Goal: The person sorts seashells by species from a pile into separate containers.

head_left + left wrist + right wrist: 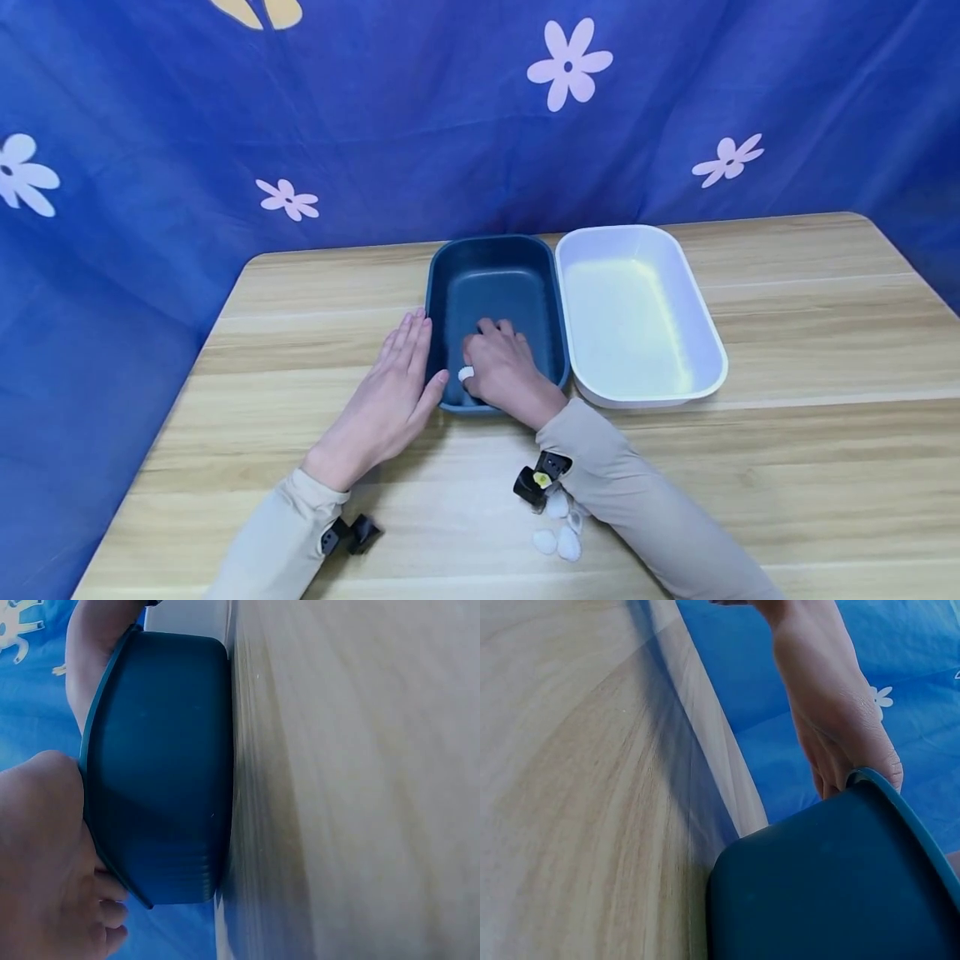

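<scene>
My right hand reaches down inside the dark teal tub, near its front side. Thumb and fingers pinch a small white ribbed shell; the curled fingers hide part of their own tips. Straight-fingered, my left hand lies along the tub's left rim, its thumb over the front left corner. In the left wrist view, the left hand is up against the rim, and part of the right hand shows beyond it. The right wrist view has the left hand at the rim's corner.
A white tub stands right beside the teal one. Several white shells lie on the wooden table near the right forearm, partly under the wrist camera. Behind the table hangs a blue cloth with flowers.
</scene>
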`<state>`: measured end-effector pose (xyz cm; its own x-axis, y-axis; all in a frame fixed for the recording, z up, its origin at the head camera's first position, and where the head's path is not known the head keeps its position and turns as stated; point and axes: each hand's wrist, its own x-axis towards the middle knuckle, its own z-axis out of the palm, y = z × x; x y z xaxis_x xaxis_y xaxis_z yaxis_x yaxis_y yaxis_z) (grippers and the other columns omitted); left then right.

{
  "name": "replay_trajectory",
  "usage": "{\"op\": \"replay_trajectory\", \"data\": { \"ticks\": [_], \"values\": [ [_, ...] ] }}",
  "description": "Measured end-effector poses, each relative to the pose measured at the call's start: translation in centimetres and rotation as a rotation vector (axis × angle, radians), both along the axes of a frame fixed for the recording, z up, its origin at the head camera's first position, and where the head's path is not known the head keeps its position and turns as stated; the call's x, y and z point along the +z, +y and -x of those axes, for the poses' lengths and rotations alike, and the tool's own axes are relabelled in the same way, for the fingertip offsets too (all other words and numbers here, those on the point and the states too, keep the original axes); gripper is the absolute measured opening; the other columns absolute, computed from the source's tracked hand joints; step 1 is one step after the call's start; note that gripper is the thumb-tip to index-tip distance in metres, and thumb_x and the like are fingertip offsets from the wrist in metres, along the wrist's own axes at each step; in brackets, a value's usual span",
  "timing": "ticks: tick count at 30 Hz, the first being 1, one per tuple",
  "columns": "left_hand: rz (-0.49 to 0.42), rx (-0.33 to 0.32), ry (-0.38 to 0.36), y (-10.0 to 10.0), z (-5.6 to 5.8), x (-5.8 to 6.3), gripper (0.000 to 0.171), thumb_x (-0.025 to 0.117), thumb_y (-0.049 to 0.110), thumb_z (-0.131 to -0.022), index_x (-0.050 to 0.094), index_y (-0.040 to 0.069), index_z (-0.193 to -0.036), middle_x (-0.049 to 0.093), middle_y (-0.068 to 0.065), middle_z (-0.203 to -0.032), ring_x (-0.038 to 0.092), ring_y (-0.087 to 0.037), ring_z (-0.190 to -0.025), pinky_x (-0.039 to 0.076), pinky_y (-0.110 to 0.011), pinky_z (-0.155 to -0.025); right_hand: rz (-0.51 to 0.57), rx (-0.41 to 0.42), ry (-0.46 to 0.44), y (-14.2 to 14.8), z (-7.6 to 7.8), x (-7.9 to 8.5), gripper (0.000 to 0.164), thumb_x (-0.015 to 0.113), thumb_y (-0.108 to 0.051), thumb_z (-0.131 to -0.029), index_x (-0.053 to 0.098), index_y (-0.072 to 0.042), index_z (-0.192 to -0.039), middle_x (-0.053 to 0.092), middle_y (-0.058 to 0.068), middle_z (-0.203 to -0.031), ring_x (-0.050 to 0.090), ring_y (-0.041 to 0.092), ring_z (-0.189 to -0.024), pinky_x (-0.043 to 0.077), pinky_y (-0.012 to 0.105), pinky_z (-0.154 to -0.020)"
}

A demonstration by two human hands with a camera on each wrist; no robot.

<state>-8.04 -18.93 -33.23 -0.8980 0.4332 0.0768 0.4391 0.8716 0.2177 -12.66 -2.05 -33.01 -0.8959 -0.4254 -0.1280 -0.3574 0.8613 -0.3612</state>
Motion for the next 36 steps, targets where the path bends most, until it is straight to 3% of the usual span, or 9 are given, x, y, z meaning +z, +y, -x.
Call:
{"op": "replay_trajectory", "data": {
  "ticks": [17, 36],
  "values": [
    [-0.014, 0.001, 0.01, -0.32, -0.19, -0.3, 0.066, 0.029, 0.036, -0.105, 0.012, -0.009, -0.15, 0.007, -0.023, -0.159, 0.003, -0.031, -0.147, 0.008, -0.045, -0.119, -0.003, 0.006, 0.026, -0.43, -0.19, -0.3, 0.015, 0.075, -0.025, -0.083, 0.063, -0.016, -0.082, 0.055, 0.005, -0.107, 0.048, 0.029, -0.104, 0.046, 0.042, -0.082],
    [-0.019, 0.002, 0.008, -0.03, -0.03, -0.6, 0.067, 0.029, 0.037, -0.105, 0.011, -0.008, -0.151, 0.005, -0.022, -0.159, 0.002, -0.031, -0.147, 0.008, -0.044, -0.119, -0.006, 0.007, 0.023, -0.17, -0.02, -0.63, 0.019, 0.076, -0.028, -0.083, 0.066, -0.015, -0.093, 0.056, 0.006, -0.114, 0.048, 0.03, -0.108, 0.045, 0.044, -0.086]
  ]
}}
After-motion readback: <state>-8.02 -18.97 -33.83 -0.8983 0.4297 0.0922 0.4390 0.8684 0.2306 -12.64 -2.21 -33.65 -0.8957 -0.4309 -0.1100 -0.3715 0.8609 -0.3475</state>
